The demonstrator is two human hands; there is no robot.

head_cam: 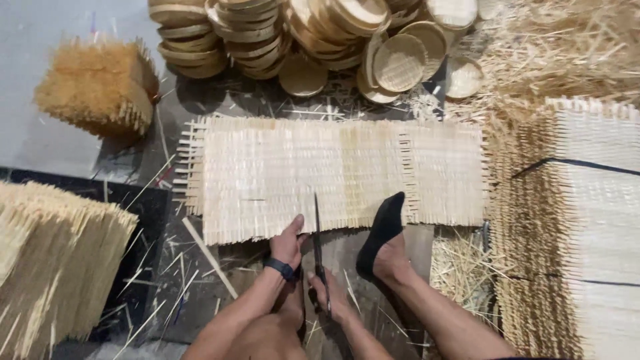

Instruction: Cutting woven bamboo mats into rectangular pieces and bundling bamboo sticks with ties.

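Fingers of the right hand (327, 290) are wrapped around the handles of dark scissors (318, 247), whose blades point up into the near edge of the woven bamboo mat (340, 175); the left hand (288, 243) presses flat on that same edge, fingers spread and grasping nothing. The cut looks only just begun, so the next move seems to call for a straight line across the weave while the mat stays pinned. The mat is pale, rectangular and flat on the floor, with loose strip ends along its left side. A foot in a black sock (382, 230) rests on the mat's near edge, right of the scissors. Beyond the mat lie stacks of round woven trays (400, 61); left of it, a bundle of bamboo strips (53, 260).
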